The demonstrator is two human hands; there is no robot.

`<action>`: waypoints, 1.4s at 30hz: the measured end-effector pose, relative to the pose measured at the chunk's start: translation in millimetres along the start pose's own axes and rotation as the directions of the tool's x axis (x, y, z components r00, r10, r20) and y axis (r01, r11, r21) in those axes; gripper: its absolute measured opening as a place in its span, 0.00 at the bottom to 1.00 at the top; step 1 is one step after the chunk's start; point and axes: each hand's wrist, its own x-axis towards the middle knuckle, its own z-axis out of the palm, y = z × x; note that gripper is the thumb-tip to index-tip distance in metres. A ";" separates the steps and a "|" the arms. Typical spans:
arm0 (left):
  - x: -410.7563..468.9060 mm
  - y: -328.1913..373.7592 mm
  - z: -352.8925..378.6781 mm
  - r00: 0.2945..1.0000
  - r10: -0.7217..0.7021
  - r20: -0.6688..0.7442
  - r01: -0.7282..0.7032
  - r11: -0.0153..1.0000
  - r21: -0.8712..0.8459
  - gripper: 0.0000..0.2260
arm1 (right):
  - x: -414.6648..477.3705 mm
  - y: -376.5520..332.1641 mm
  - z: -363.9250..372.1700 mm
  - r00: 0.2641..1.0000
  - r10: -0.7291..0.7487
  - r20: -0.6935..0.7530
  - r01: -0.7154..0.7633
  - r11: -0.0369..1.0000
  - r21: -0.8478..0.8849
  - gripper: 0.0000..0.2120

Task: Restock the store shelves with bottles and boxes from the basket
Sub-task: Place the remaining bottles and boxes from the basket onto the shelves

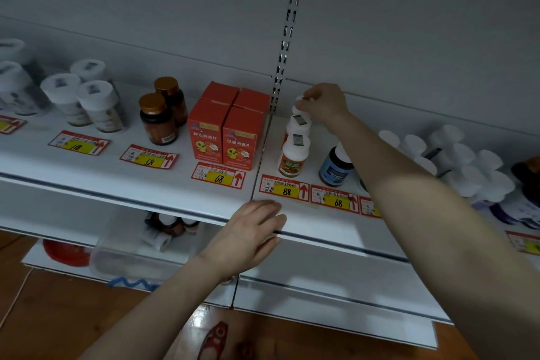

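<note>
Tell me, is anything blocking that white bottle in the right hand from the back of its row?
Nothing visible does. The right hand holds the white bottle behind two matching bottles, right at the row's back.

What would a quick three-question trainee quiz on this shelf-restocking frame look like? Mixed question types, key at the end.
1. True or false: the left hand holds a bottle.
2. The right hand has its grip on the cap of the rearmost white-capped bottle in a row. Which number is on the price tag in front of that row? A. 18 B. 88 C. 68
3. Fill in: ____ red boxes stand on the shelf.
Key: 1. False, it rests flat on the shelf's front edge. 2. B. 3. Four.
</note>
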 end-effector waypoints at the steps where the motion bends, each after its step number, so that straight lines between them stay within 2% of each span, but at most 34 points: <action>1: 0.1 0.4 -0.3 1.000 -0.001 0.002 0.001 1.000 -0.001 0.11 | -0.7 1.2 0.7 1.000 0.007 0.001 -0.007 1.000 -0.003 0.16; 16: 3.1 4.3 -6.2 0.998 -0.019 0.059 0.018 1.000 0.024 0.11 | -6.2 7.4 2.5 1.000 0.023 0.012 -0.023 0.999 0.045 0.13; 18: 5.4 6.5 -9.5 0.995 -0.020 0.094 0.016 0.999 0.048 0.11 | -10.2 5.5 1.1 0.999 -0.027 0.028 0.027 0.999 -0.021 0.14; 21: 8.9 13.3 -16.1 0.991 -0.020 0.133 0.009 0.997 0.077 0.12 | -22.2 -2.3 -4.2 0.986 -0.162 -0.043 0.155 0.979 -0.131 0.14; 24: 10.4 22.7 -26.3 0.997 -0.024 0.079 0.018 0.997 0.069 0.10 | -41.1 -16.0 -8.6 0.952 -0.285 -0.111 0.267 0.952 -0.149 0.11; 28: 0.0 29.0 -48.4 0.999 -0.034 0.012 0.033 0.996 0.085 0.12 | -79.6 -40.1 -0.4 0.915 -0.378 -0.142 0.360 0.923 -0.134 0.09; 33: -50.3 11.2 -77.3 0.998 -0.014 0.064 0.008 0.996 0.086 0.12 | -134.7 -68.2 33.6 0.916 -0.383 -0.119 0.361 0.916 -0.174 0.09; 37: -114.5 -24.2 -95.7 0.991 -0.017 0.135 0.010 0.999 0.052 0.12 | -179.6 -83.4 85.6 0.903 -0.393 -0.171 0.364 0.914 -0.177 0.08; 42: -194.1 -72.5 -118.1 0.968 -0.065 0.244 0.053 0.997 0.055 0.13 | -231.6 -83.5 168.5 0.957 -0.244 -0.156 0.231 0.968 -0.102 0.07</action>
